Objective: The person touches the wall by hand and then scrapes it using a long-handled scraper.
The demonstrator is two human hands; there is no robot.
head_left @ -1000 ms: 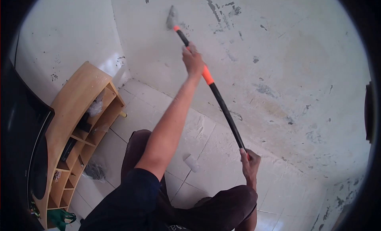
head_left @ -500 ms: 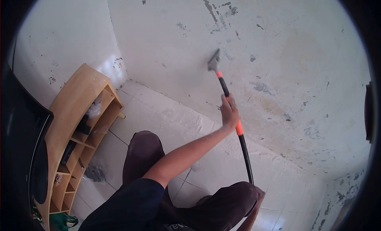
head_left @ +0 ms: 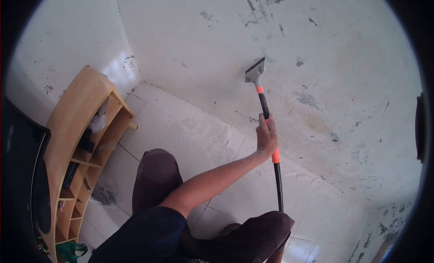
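The long-handled scraper [head_left: 275, 155] is in front of the wall [head_left: 361, 82], with its metal head and dark blade at the upper end; whether the blade edge touches the wall, I cannot tell for sure. The fingers [head_left: 271, 125] of the left hand [head_left: 266, 141] are wrapped around the handle at its orange part. So the head and a short black piece of the shaft come out above these fingers, and below them the shaft goes down to the right knee [head_left: 275, 223], which hides its lower end. The right hand is hidden too; only a part of the right forearm [head_left: 276, 255] is seen, so I cannot tell what its fingers do. The wall has many grey marks and scraped patches. Below it, the tiled floor [head_left: 153, 123] carries white dust and flakes. At the left stands a wooden shelf unit [head_left: 74, 111], with clear plastic [head_left: 97, 123] in an upper compartment.
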